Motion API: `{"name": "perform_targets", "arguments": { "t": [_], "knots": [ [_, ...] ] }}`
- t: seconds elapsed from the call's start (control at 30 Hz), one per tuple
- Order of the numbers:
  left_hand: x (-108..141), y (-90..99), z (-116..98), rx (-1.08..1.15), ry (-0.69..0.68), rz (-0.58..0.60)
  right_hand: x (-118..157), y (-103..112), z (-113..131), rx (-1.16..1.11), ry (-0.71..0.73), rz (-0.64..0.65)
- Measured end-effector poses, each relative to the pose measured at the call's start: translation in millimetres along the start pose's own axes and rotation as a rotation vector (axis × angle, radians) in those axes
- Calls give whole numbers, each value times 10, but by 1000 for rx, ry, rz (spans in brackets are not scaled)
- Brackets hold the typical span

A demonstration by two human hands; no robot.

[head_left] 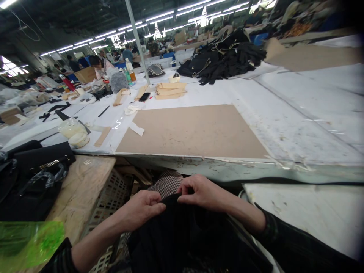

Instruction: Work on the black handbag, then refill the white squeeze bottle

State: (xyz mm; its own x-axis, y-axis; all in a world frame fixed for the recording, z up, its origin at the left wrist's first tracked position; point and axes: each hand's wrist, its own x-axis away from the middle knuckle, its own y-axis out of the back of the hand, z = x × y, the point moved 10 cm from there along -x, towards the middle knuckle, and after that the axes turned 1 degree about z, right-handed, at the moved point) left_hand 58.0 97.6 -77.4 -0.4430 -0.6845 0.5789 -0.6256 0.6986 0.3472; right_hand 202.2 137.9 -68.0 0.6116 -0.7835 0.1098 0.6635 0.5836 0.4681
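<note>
holding a fold of black cloth [182, 231] at the bottom of the view, the person's left hand [141, 211] and right hand [202, 193] were both clamped on its top edge, with the fingers curled over it. the hands were close together but not touching, with a short stretch of cloth between them. the cloth fell away downward and ran out of view, and a patch of checked fabric [166, 184] showed just beyond it. dark striped sleeves [270, 227] covered the forearms near the frame's edges.

ahead of the hands stood a long work table [301, 98] with a scuffed white top. a tan board [193, 131] lay on it, near its front edge. farther along the table were a stack of tan pieces [170, 90], a black phone [144, 96], and a large heap of black material [224, 57]. to the left, black bags [34, 178] lay on a wooden board [82, 193] above a white plastic crate [109, 197], and a sheet of green clear plastic [28, 242] filled the lower left corner. co-workers [127, 53] sat at tables in the far distance, too small to show what their hands held.
</note>
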Motion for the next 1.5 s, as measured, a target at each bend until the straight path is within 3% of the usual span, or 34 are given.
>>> {"name": "perform_targets", "arguments": {
  "t": [0.53, 0.73, 0.83, 0.93, 1.03, 1.13, 1.3, 1.4, 1.5],
  "knots": [
    [-49, -67, 23, 31, -9, 39, -19, 32, -94, 1, -74, -92],
    [-130, 113, -107, -205, -46, -65, -68, -52, -71, -76, -35, -53],
    [-213, 82, -255, -294, -128, -75, -54, -66, -43, -103, -10, -53],
    [-296, -5, -349, -261, -194, -54, -20, -57, -15, -125, 8, -70],
    [-320, -32, -288, -168, -137, -48, 7, -74, -7, -156, 9, -57],
    [-224, -17, -104, -62, -9, -32, 11, -87, -29, -183, 0, -39],
    [168, 67, 199, 97, 132, 4, -15, -112, -73, -233, -5, -18],
    [390, 123, 217, 131, 123, 41, -31, -158, -59, -266, 4, 23],
    [455, 100, 133, 150, 82, 113, -32, -173, -21, -293, 12, 55]
  ]
}}
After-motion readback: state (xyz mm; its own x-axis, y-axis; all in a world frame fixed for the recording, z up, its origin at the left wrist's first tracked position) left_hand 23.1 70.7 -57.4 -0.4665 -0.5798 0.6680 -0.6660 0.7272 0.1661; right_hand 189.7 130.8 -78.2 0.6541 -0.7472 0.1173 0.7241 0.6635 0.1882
